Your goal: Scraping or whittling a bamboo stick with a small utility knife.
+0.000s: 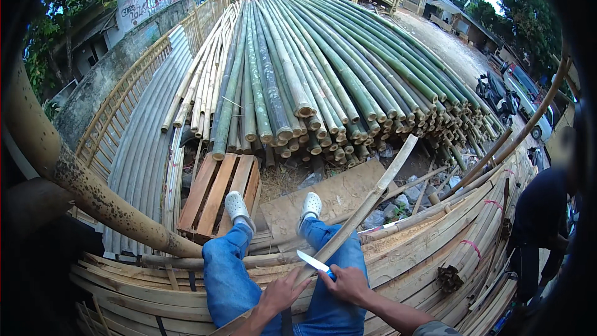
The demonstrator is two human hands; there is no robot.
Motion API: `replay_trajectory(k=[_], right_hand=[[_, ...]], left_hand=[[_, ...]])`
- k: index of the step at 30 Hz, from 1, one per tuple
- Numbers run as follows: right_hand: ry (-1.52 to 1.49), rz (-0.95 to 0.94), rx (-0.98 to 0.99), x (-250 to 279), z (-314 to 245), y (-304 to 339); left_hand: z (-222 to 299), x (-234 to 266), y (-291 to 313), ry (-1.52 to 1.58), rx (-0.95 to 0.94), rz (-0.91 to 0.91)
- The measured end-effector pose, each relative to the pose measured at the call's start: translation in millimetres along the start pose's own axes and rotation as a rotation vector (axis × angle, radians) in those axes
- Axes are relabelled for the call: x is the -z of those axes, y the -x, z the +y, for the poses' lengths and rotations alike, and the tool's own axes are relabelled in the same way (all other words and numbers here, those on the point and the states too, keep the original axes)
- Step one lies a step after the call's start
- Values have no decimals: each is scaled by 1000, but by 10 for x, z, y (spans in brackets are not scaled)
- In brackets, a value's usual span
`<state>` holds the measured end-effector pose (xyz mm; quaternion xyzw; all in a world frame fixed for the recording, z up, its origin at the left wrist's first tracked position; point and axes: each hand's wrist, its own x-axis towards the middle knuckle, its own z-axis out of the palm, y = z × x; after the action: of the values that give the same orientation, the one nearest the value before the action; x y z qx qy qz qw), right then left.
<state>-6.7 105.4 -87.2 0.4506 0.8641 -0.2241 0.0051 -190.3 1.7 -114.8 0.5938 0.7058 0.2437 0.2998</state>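
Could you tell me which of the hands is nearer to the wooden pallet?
Left. The left hand lies just below the wooden pallet; the right hand, holding the knife, is farther right.

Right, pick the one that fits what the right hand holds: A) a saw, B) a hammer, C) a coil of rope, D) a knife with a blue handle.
D: the right hand grips a knife with a blue handle, its pale blade laid against the long bamboo strip that the left hand steadies over the person's lap.
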Motion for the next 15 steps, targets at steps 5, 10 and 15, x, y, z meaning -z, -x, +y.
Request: replay_trajectory(k=[5, 10, 15], right_hand=[[-87, 319, -217, 278, 445, -422], [-55, 27, -1, -93, 92, -52], [-69, 199, -198, 100, 452, -325]], left_hand=[[-113, -87, -29, 13, 9, 9], [-128, -104, 11, -11, -60, 58], [-80, -95, -56, 17, 32, -27]])
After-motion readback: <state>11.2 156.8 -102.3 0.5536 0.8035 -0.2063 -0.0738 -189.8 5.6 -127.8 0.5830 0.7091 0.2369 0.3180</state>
